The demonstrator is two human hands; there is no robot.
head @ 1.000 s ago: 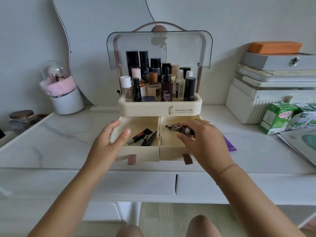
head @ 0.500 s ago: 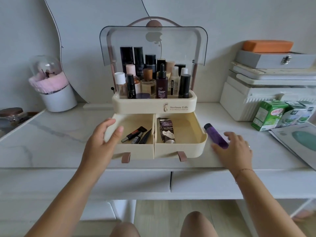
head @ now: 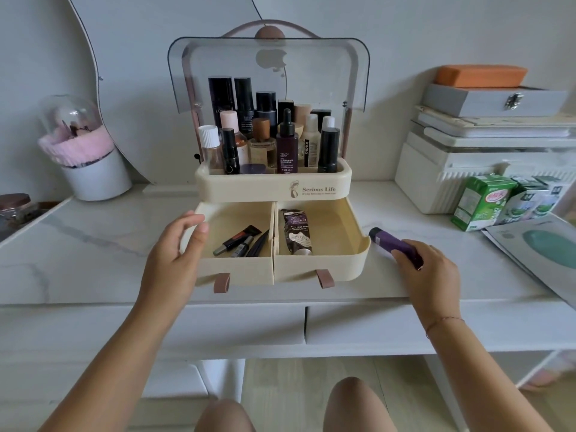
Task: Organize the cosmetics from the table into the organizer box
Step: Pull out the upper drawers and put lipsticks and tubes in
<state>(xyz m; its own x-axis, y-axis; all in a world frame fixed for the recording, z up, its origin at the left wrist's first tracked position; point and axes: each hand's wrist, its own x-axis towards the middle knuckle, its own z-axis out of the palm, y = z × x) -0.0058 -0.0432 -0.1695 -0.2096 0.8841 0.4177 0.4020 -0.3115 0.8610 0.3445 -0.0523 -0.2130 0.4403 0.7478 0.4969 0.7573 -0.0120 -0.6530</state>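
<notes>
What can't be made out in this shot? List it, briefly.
Head view:
purple tube: near end hidden under the right hand.
back-row bottles: lower halves hidden by front bottles.
jar: cut off by left edge.
left hand: whether it grips the left drawer, unclear.

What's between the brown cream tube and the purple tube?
Head view: between the brown cream tube and purple tube lie the bare floor and side wall of the right drawer, then marble tabletop.

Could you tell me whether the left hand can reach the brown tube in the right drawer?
Probably yes: the right drawer stands open, nothing covers the brown tube, and the left hand is beside the left drawer, only low walls between. The right hand is away on the purple tube.
</notes>
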